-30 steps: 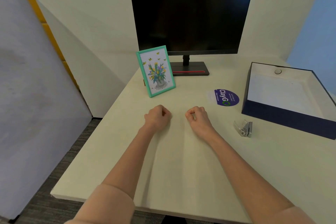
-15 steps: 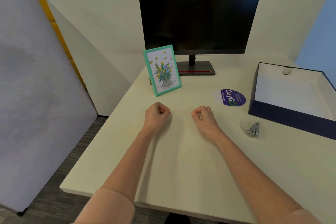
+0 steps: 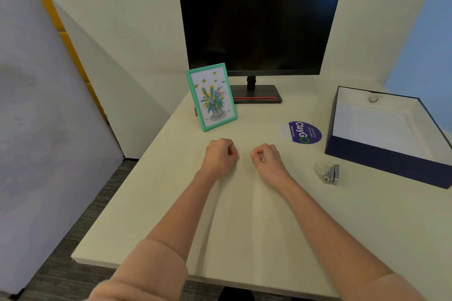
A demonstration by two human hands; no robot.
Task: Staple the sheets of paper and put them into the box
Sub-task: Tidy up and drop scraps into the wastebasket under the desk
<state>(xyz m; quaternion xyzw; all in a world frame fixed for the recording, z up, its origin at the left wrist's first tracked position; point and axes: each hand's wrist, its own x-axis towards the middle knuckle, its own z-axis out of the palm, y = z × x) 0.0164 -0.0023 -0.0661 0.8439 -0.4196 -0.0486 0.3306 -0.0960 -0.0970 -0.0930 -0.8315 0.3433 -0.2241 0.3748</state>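
My left hand (image 3: 219, 155) and my right hand (image 3: 267, 157) rest as loose fists side by side on the cream desk (image 3: 244, 215), holding nothing. A small silver stapler (image 3: 328, 173) lies on the desk to the right of my right hand, a short gap away. Beyond it stands an open dark blue box (image 3: 386, 162) with a white inside. White sheets of paper (image 3: 374, 127) lie flat in the box, and a small round white thing (image 3: 373, 99) sits at its far end.
A black monitor (image 3: 259, 24) stands at the back of the desk. A green-framed flower picture (image 3: 211, 97) leans in front of it on the left. A round purple sticker (image 3: 303, 132) lies between my right hand and the box. A grey panel (image 3: 44, 117) stands left of the desk.
Both fists stay in place on the desk. The view has shifted a little, so everything sits slightly further right in the frame. Nothing was picked up or moved.
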